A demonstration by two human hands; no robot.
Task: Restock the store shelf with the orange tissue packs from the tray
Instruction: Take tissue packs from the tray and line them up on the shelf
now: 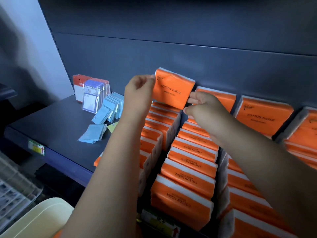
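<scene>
An orange tissue pack (173, 88) marked COTTON TISSUE is held upright against the dark back panel, above the rows on the shelf. My left hand (139, 91) pinches its upper left corner. My right hand (204, 107) pinches its lower right corner. Below and to the right, several rows of orange tissue packs (188, 169) fill the shelf (56, 124), most standing on edge. More packs (262, 115) lean face-out against the back panel at the right. A cream tray (42, 219) shows its rim at the bottom left.
On the left part of the shelf stand red and purple card packs (91, 93) and pale blue packets (111, 109), some fallen flat (93, 133). Price labels (36, 148) sit on the shelf's front edge. A lower shelf with small goods (12, 191) is at far left.
</scene>
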